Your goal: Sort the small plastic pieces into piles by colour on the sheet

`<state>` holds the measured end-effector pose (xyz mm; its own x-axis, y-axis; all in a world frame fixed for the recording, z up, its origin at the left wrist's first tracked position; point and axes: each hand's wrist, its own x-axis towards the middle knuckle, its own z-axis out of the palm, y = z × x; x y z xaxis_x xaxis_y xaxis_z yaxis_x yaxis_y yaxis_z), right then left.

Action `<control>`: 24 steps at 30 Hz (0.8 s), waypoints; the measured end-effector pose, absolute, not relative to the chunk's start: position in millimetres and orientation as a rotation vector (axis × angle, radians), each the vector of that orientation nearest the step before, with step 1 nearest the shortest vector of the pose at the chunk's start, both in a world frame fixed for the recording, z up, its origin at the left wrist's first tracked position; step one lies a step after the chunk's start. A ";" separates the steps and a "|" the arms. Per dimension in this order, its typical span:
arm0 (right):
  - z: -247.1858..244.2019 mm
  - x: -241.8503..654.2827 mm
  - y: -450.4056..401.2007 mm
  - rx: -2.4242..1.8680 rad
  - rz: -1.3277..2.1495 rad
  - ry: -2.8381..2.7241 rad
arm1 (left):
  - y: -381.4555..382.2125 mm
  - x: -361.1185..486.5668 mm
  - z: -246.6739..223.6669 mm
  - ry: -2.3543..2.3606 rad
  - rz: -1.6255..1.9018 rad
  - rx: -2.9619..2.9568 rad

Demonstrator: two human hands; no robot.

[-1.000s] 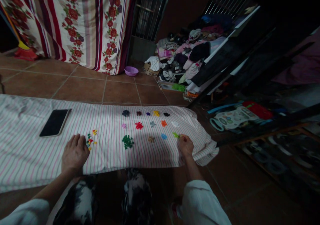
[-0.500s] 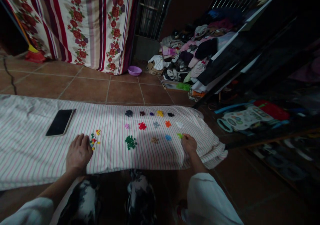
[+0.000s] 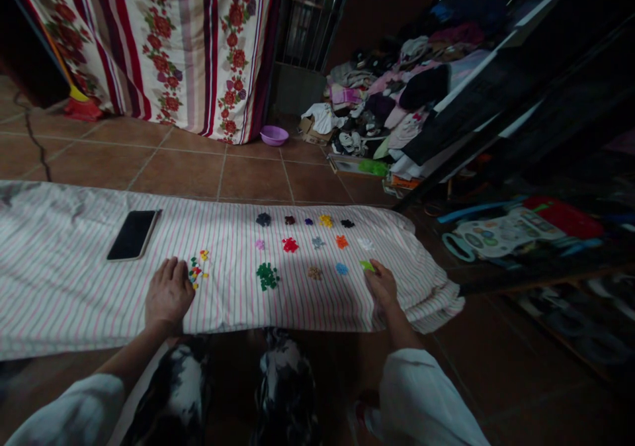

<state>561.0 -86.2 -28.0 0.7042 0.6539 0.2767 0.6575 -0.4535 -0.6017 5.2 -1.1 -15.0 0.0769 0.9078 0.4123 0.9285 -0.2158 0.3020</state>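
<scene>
Small coloured pieces lie sorted in little heaps on a striped cloth (image 3: 233, 300). My left hand (image 3: 170, 292) rests on the cloth, fingers lying down, its tips beside a mixed heap (image 3: 198, 270) of red, yellow, green and white pieces. At the right end of the nearest row, my right hand (image 3: 383, 284) has its fingertips together at the lime-green pieces (image 3: 367, 265); whether one is between them is hidden. Nearby are blue pieces (image 3: 342, 268), tan pieces (image 3: 315, 272), a larger green heap (image 3: 267, 276), white pieces (image 3: 366, 243) and orange pieces (image 3: 342, 241).
A phone (image 3: 133, 235) lies on the cloth at the left. Behind are red pieces (image 3: 290, 244) and yellow pieces (image 3: 325, 221). On the tiled floor beyond stand a purple basin (image 3: 274, 135) and a heap of clothes (image 3: 381, 102). A toy panel (image 3: 496, 234) is at the right.
The view has swung slightly, so everything sits a little further right in the picture. Both hands remain by the same heaps; the right hand has shifted slightly at the lime-green pieces.
</scene>
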 end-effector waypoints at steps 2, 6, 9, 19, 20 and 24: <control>-31.0 559.7 -85.7 -2.211 -0.001 -1.022 | -1.2 5.4 -15.1 -1.938 -0.820 -2.273; -31.3 558.6 -84.9 -2.168 -0.035 -1.088 | -0.6 5.2 -16.2 -1.920 -0.803 -2.259; -29.4 559.3 -83.6 -2.156 -0.040 -1.085 | -0.2 4.9 -16.9 -1.906 -0.792 -2.251; -27.3 548.2 -81.3 -2.050 -0.230 -1.080 | -0.6 5.9 -18.6 -1.935 -0.761 -2.230; -24.2 542.5 -79.4 -2.022 -0.307 -1.066 | -0.3 5.9 -19.2 -1.938 -0.767 -2.227; -0.4 498.3 -66.2 -1.891 -0.449 -1.055 | 1.1 5.6 -21.5 -1.942 -0.777 -2.235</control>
